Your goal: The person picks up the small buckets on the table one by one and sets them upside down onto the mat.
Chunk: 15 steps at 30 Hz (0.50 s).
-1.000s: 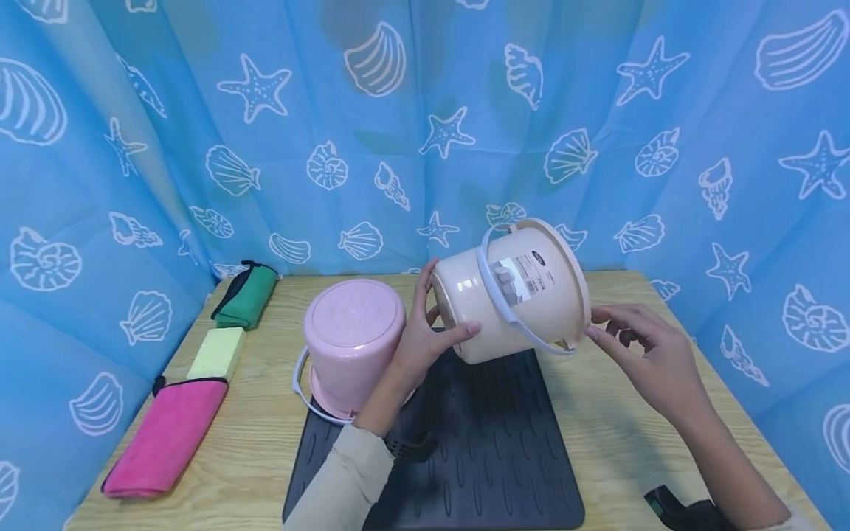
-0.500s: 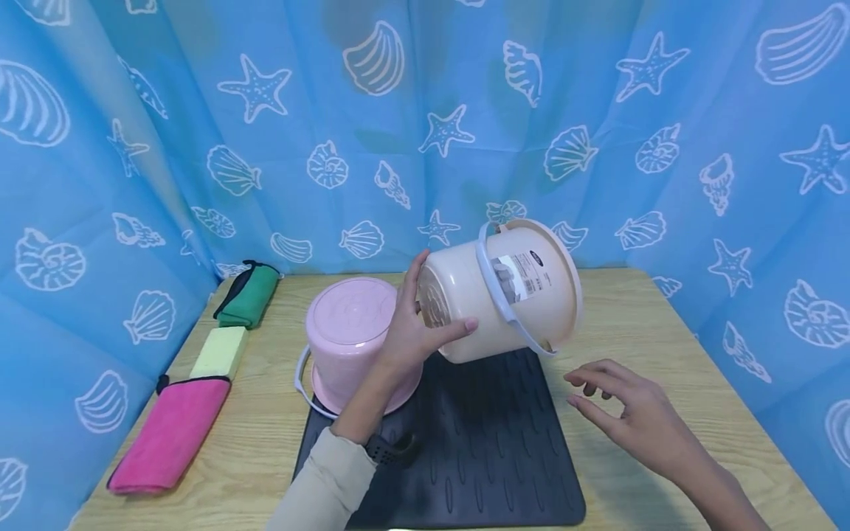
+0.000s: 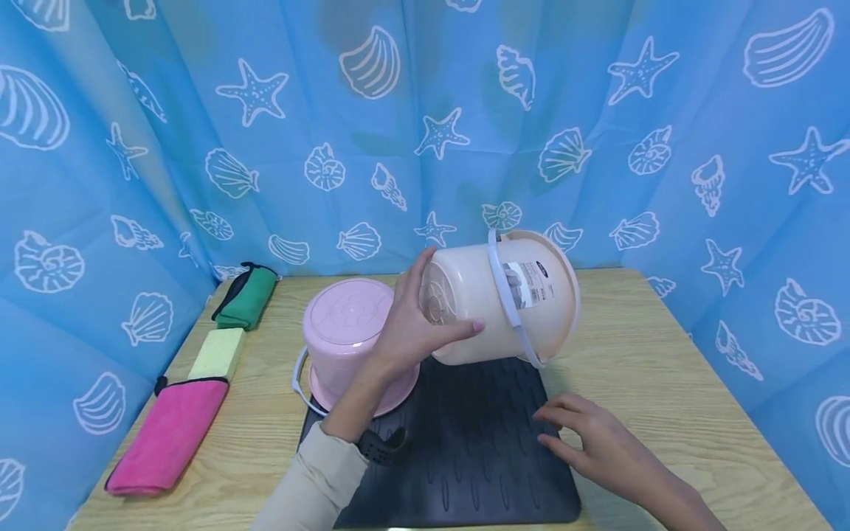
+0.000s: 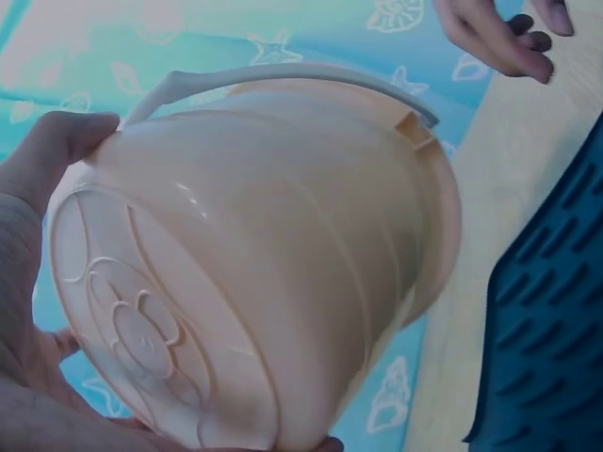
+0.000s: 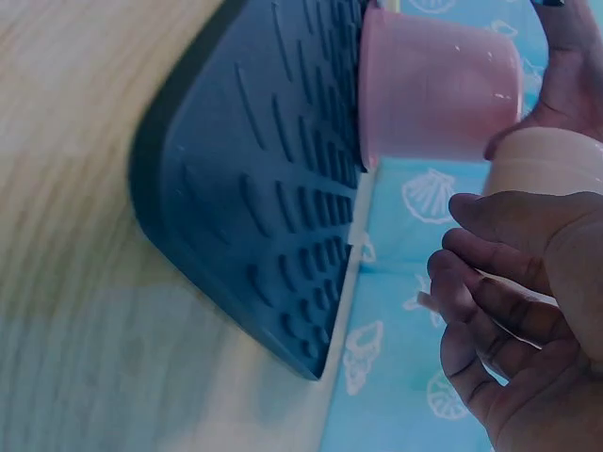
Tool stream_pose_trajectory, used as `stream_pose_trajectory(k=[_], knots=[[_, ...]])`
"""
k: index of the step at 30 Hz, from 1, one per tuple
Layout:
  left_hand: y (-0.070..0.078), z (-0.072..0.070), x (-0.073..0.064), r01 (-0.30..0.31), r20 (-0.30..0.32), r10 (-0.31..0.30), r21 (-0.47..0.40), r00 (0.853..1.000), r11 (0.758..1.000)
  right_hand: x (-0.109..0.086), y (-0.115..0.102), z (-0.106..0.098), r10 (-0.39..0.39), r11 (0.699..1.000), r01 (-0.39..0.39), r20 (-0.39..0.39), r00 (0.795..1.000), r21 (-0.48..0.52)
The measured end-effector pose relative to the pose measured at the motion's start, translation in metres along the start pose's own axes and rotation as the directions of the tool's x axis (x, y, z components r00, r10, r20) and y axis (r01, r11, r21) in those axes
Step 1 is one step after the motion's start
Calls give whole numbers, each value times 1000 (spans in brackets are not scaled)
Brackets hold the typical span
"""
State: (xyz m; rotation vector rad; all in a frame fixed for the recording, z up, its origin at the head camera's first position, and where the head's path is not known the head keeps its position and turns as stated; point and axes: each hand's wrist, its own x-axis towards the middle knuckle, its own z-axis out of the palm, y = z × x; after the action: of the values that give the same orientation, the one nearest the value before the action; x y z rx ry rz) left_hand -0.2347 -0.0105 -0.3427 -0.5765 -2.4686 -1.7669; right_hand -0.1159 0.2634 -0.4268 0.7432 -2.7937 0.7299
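Note:
A cream bucket (image 3: 474, 302) with a pale blue-grey handle and a paper label is held in the air, tipped on its side with its mouth to the right. My left hand (image 3: 415, 324) grips it round the base, thumb on the near side; the left wrist view shows the flower pattern on its bottom (image 4: 141, 330). Below and right of the bucket, my right hand (image 3: 591, 439) hovers with loosely bent fingers and nothing in them. A pink bucket (image 3: 348, 324) stands upside down on the black ribbed mat (image 3: 465, 457), partly hidden by my left forearm.
Along the table's left side lie a rolled green cloth (image 3: 249, 299), a pale yellow sponge (image 3: 218, 354) and a folded pink cloth (image 3: 169, 435). A blue shell-print curtain (image 3: 372, 169) encloses the wooden table (image 3: 664, 391) at the back and sides.
My right hand has let go of the cream bucket's rim and moved down and left over the mat. My left hand still holds the bucket, which has turned slightly, bringing the handle toward the front.

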Motion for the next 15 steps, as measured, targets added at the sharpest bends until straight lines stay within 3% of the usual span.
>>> stream_pose_trajectory(k=[7, 15], knots=[[6, -1, -1, 33, 1, -33, 79, 999, 996, -4, 3, 14, -82, 996, 85, 75, 994, -38], [12, 0, 1, 62, 8, -64, 144, 998, 988, -9, 5, 28, -90, 995, 94, 186, 978, -15]])
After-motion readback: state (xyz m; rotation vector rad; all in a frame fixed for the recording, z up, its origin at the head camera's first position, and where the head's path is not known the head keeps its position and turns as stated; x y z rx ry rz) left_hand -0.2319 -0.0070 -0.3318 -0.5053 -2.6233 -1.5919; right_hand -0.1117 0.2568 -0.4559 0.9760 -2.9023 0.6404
